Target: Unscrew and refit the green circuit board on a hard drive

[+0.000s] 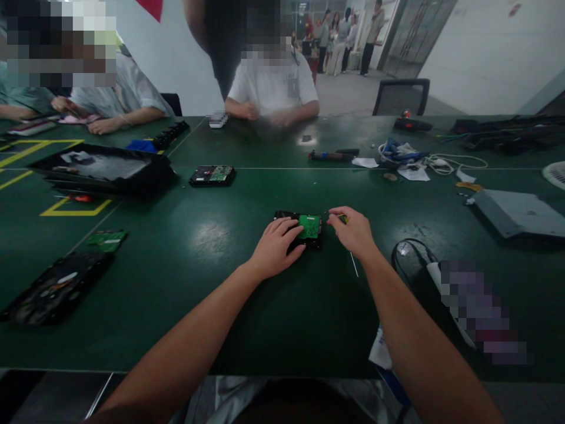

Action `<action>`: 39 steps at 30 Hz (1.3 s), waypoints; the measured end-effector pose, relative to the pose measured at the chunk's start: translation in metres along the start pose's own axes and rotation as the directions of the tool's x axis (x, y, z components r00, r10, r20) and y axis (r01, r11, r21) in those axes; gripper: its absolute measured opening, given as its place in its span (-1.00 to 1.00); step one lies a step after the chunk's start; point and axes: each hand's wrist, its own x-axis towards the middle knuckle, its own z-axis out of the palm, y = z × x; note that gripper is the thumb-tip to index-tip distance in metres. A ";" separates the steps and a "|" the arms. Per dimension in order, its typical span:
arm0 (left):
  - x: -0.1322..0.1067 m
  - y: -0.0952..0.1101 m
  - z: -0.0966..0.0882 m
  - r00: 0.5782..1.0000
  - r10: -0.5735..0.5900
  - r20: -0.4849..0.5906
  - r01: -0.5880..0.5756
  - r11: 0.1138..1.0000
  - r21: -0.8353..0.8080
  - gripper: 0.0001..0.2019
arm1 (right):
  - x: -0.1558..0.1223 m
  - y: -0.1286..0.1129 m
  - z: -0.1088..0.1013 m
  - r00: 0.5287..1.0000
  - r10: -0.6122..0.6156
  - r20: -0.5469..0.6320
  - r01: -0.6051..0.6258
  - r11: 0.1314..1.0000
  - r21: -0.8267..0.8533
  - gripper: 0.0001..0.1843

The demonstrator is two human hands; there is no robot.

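A hard drive lies on the green table, its green circuit board facing up. My left hand rests over its left part, fingers spread on top and the thumb by the near edge. Just right of the drive, my right hand is closed around a screwdriver with a bit of yellow handle showing. Its thin metal shaft sticks out below the hand, pointing back toward me and away from the drive. Whether the right fingertips also pinch something small is too fine to make out.
Another hard drive lies farther back. At left are a black tray, a loose circuit board and a dark drive. Cables, a grey metal box and a pixelated object occupy the right. People sit across the table.
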 end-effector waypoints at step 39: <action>0.001 0.014 -0.003 0.987 0.049 0.155 -0.061 0.995 0.079 -0.42 | 0.008 0.017 -0.012 0.998 -0.029 -0.050 0.010 0.940 -0.341 -0.77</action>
